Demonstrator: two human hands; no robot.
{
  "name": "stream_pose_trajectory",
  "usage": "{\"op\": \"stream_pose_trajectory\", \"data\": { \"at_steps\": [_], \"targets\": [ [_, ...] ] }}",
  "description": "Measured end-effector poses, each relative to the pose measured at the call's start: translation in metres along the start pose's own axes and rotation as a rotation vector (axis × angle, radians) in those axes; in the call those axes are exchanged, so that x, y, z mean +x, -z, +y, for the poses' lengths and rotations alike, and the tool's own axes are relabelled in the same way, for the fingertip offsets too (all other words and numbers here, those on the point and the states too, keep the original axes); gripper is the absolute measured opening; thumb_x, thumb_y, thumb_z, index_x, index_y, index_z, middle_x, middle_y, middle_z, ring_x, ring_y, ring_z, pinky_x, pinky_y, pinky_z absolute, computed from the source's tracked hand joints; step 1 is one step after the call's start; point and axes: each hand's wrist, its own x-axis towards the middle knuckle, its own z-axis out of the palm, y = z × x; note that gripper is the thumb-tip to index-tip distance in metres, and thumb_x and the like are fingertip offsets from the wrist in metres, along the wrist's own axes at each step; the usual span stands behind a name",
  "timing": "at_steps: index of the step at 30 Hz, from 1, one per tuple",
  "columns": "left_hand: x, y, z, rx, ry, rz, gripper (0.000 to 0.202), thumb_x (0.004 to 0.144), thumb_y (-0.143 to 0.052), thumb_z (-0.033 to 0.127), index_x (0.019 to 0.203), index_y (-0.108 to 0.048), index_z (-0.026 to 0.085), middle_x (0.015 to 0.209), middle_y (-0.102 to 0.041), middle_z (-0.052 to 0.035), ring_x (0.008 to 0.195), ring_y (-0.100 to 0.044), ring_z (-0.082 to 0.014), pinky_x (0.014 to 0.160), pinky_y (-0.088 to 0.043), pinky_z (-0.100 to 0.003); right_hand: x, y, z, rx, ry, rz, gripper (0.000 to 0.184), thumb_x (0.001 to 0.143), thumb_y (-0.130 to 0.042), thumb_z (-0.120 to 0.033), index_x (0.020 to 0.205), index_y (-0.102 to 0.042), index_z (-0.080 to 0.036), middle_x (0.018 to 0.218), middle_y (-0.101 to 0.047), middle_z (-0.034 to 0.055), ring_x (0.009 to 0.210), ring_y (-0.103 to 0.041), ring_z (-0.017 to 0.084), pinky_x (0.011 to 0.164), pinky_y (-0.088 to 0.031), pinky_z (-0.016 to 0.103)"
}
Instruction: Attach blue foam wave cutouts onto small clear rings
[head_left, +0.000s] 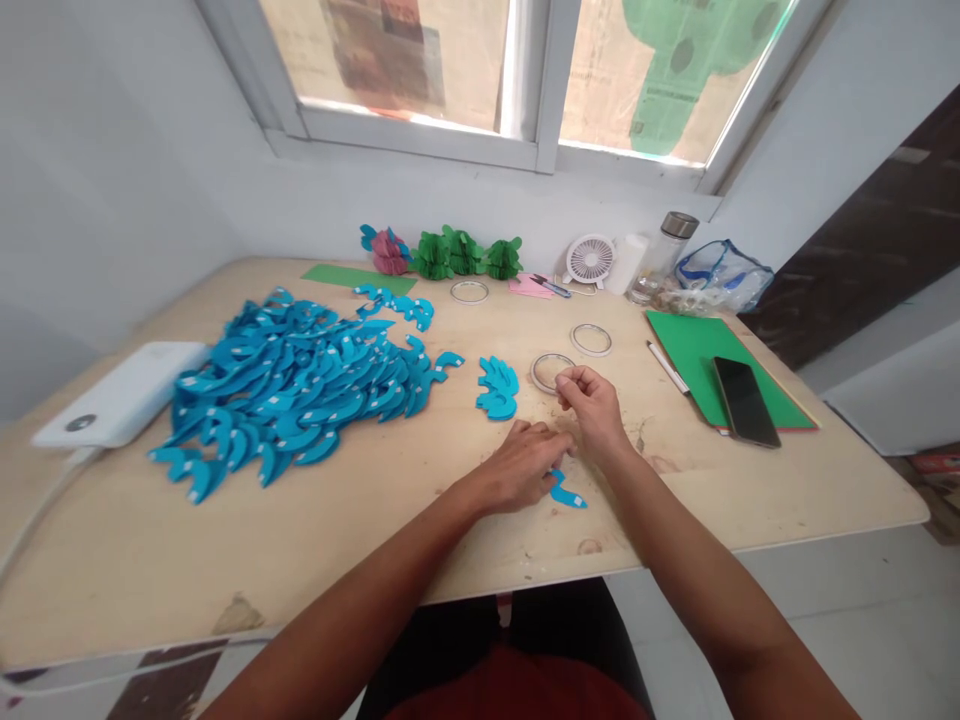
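Note:
My left hand (525, 465) lies curled on the wooden table (375, 560), its fingers over a blue curved paper piece (566, 493) that pokes out below it. My right hand (592, 400) is just beyond, fingers pinched together next to a roll of clear tape (551, 371); what the pinch holds is too small to see. A small stack of blue cut-outs (497, 388) lies left of the tape. A big heap of the same blue pieces (300, 385) covers the table's left half.
A second tape roll (591, 339) and a third (469, 291) lie farther back. Green folder (694, 355) with a black phone (744, 400) and a pen (667, 367) sit right. White power bank (124, 393) at left. Green and pink paper ornaments (457, 253), fan (590, 259), bottle (664, 255) at the wall.

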Motion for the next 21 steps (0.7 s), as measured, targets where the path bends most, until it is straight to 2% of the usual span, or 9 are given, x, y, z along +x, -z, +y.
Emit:
{"op": "stream_pose_trajectory", "data": {
  "at_steps": [5, 13, 21],
  "targets": [
    [-0.0007, 0.0028, 0.0003, -0.007, -0.031, -0.030, 0.028, 0.068, -0.053, 0.010, 0.095, -0.052, 0.020, 0.099, -0.061, -0.0042, 0.095, -0.049, -0.0227, 0.084, -0.033, -0.036, 0.0003, 0.0001, -0.0015, 0.002, -0.004, 0.011, 0.017, 0.068, -0.066, -0.034, 0.070, -0.058, -0.018, 0.056, -0.052, -0.0044, 0.051, -0.045, 0.009, 0.050, -0.036, 0.023],
    [-0.0021, 0.0022, 0.0047, 0.007, -0.056, -0.044, 0.027, 0.069, -0.048, 0.005, 0.091, -0.052, 0.020, 0.094, -0.059, -0.0037, 0.093, -0.049, -0.0218, 0.084, -0.033, -0.035, 0.0017, 0.0013, 0.0010, 0.004, 0.001, 0.012, 0.017, 0.068, -0.066, -0.034, 0.070, -0.059, -0.018, 0.056, -0.052, -0.0045, 0.051, -0.044, 0.009, 0.050, -0.036, 0.023],
    [-0.0011, -0.0024, 0.0018, 0.022, -0.058, -0.017, 0.037, 0.071, -0.047, 0.004, 0.103, -0.051, 0.020, 0.088, -0.059, -0.0031, 0.088, -0.050, -0.0207, 0.081, -0.034, -0.034, 0.0019, 0.0017, 0.0005, -0.003, -0.002, 0.017, 0.018, 0.068, -0.066, -0.035, 0.070, -0.059, -0.018, 0.055, -0.052, -0.0045, 0.051, -0.044, 0.009, 0.050, -0.036, 0.023]
  ]
}}
